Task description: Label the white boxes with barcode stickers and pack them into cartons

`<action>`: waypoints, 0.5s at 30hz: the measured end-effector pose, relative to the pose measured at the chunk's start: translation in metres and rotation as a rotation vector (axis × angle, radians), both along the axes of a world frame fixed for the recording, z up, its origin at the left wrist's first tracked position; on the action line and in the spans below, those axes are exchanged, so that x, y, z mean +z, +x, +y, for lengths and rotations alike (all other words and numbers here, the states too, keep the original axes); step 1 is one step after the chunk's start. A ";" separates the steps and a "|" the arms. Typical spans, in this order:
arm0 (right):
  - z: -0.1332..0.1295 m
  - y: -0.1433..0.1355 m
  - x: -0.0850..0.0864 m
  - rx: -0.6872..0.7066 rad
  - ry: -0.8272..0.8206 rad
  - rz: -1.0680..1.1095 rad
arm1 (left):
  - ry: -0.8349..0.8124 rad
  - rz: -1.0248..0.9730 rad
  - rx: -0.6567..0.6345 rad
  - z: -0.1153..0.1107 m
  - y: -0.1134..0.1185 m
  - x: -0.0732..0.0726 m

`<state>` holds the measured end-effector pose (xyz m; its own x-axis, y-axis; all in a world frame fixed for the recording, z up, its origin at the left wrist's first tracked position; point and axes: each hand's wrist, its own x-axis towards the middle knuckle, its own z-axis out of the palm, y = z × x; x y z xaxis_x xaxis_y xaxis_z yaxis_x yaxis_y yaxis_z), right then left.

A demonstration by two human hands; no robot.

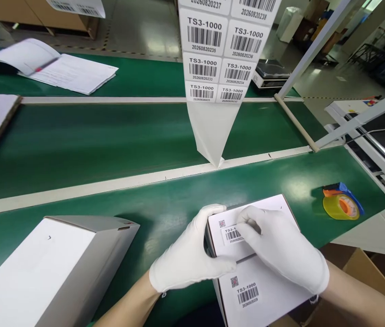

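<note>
- your left hand (192,255) is wrapped round the left end of the far box (234,213), thumb and fingers spread apart and gripping it between them, the thumb on your side.
- your right hand (281,247) pinches the right edge of a small barcode label (230,235) between thumb and fingertips; part of the label is hidden under them.
- that label lies against the far box's white face, left of its middle, just below a little square code (222,224).
- the far box is straight ahead of you, slightly toward one o'clock, and touches the near box (274,302) along a seam.
- the near box has its own label (248,294), reading ts3-1000, at its upper left.
- from your hands, a long strip of labels (213,125) hangs at twelve o'clock, its lower part plain and folded to a point.
- a tape roll (338,206) with a blue and orange holder sits at two o'clock on the green bench (298,177).
- a big white box (36,268) rests at nine o'clock.
- an open booklet (76,70) lies at ten o'clock, across the bench.
</note>
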<state>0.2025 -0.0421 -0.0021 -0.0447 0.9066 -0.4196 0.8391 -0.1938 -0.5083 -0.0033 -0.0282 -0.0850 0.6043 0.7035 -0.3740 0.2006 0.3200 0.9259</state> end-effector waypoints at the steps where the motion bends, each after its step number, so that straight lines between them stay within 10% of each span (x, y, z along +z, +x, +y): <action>1: 0.000 0.000 0.000 -0.002 0.001 0.001 | 0.000 -0.003 0.000 0.000 0.000 0.001; 15: 0.001 -0.001 0.000 0.018 -0.005 -0.032 | 0.030 -0.011 -0.010 0.002 0.000 0.001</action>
<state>0.2013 -0.0408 -0.0017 -0.0471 0.9036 -0.4258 0.8584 -0.1813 -0.4799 -0.0036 -0.0267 -0.0841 0.6152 0.7084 -0.3460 0.1935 0.2897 0.9373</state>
